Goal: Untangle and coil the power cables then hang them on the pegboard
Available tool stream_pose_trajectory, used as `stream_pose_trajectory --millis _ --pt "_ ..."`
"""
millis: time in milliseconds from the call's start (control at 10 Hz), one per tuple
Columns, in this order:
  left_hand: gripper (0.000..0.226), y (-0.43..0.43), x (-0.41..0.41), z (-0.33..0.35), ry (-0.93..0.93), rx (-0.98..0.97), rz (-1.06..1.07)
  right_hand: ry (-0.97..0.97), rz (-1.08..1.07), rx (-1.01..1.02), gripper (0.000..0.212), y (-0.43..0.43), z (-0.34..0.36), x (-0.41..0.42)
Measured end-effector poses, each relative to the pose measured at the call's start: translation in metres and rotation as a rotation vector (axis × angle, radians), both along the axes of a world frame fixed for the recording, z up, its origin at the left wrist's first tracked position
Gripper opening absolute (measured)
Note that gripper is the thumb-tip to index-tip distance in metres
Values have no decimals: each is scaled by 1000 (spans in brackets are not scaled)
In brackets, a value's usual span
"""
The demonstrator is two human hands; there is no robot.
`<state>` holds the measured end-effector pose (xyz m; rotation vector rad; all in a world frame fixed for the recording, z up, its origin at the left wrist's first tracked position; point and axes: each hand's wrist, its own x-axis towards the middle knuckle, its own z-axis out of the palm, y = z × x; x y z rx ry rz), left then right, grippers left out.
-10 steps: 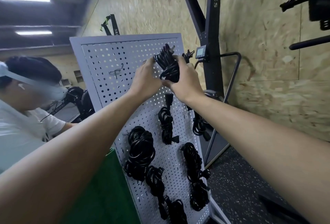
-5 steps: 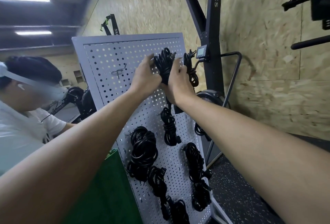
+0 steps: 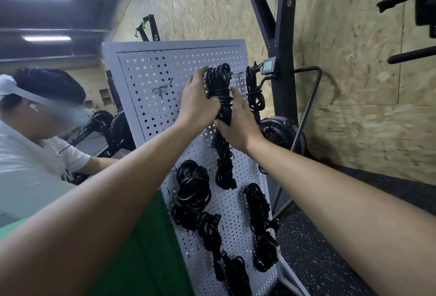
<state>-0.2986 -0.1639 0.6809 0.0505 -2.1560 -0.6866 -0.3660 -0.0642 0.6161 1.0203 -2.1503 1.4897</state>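
Head view: the cable [image 3: 218,81], a black bundle, lies against the upper middle of the pegboard [image 3: 146,107], gripped in both your hands. Your left hand [image 3: 200,104] curls round its upper left side, and your right hand [image 3: 238,126] wraps its lower end from the right. Just to its right hangs another coil [image 3: 253,90], and more coils [image 3: 191,196] hang below. A hook [image 3: 162,88] sticks out to the left. A person [image 3: 28,166] in white is left of the board.
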Motion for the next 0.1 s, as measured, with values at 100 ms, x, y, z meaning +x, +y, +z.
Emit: stream_pose_trajectory --millis 100 --pt "67 17 14 -7 146 -119 18 20 26 -43 91 11 -7 0"
